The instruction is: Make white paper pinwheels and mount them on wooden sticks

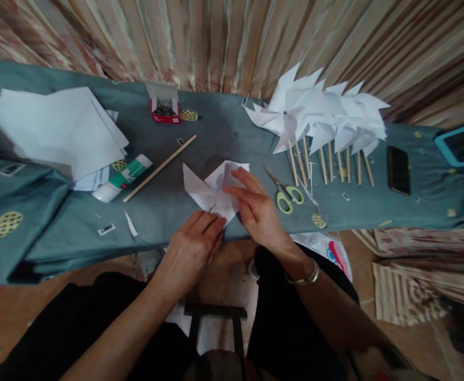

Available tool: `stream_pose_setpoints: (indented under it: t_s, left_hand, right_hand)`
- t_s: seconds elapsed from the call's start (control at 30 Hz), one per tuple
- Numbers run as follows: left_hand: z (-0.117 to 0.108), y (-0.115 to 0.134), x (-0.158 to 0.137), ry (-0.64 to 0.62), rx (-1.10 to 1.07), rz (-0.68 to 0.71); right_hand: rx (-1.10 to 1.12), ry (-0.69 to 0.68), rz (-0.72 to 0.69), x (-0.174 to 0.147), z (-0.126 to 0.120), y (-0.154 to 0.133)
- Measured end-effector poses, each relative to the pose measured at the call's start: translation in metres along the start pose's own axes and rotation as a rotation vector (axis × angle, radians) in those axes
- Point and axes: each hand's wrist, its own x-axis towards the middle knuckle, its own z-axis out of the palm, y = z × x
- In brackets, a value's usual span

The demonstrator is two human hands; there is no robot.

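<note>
A white paper pinwheel [216, 182] with folded blades lies on the cloth-covered table in front of me. My left hand [198, 238] is closed on its near edge, with the fingertips pressed together over the paper. From the right, my right hand [257, 209] reaches over it, thumb and fingers bent onto the folded paper near the middle; what lies under the fingertips is hidden. Just right of that hand are scissors [283, 190] with light green handles. A bare wooden stick [160, 168] lies slantwise to the left of the paper, beside a green and white glue stick [123, 178].
Finished pinwheels [327, 114] on several sticks lie in a row at the back right. Past them are a dark phone [399, 170] and a blue-framed device [462, 145]. A red box [165, 110] of small pins stands open at the back. White sheets [57, 127] are stacked left.
</note>
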Motion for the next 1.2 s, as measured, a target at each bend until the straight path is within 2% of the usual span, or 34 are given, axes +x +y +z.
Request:
stream_pose_setpoints:
  t_s: [0.1, 0.17, 0.27, 0.37, 0.57, 0.7, 0.83, 0.93, 1.0, 1.2]
  left_hand:
    - [-0.001, 0.000, 0.001, 0.001, 0.001, 0.005]
    - [-0.002, 0.000, 0.002, -0.006, 0.006, 0.004]
    - [-0.006, -0.001, 0.003, -0.011, 0.024, 0.001]
    - [-0.012, -0.007, 0.003, -0.010, 0.051, -0.008]
    - [-0.027, -0.034, 0.002, 0.075, 0.155, -0.051]
    - [-0.037, -0.045, 0.005, 0.154, 0.221, -0.077]
    - [-0.034, -0.032, 0.008, 0.253, 0.180, -0.021]
    - [-0.021, -0.013, 0.007, 0.126, 0.045, 0.101]
    - [-0.012, -0.004, 0.005, 0.024, 0.042, 0.080]
    - [-0.004, -0.004, 0.003, -0.022, 0.121, 0.039]
  right_hand:
    - [-0.072, 0.059, 0.097, 0.012, -0.007, 0.014]
    - [-0.115, 0.040, 0.132, 0.021, -0.009, 0.023]
    - [-0.110, -0.028, 0.100, 0.031, -0.009, 0.028]
    - [-0.074, 0.005, 0.105, 0.033, -0.011, 0.028]
    - [0.077, 0.114, 0.345, 0.019, -0.022, 0.030]
    - [0.163, 0.037, 0.443, 0.006, -0.027, 0.029]
    - [0.145, -0.070, 0.476, -0.003, -0.031, 0.019]
    - [0.034, -0.093, 0.463, -0.004, -0.034, 0.013]
    - [-0.035, -0.090, 0.446, -0.005, -0.037, 0.011]
    - [-0.108, -0.015, 0.347, -0.010, -0.042, 0.012]
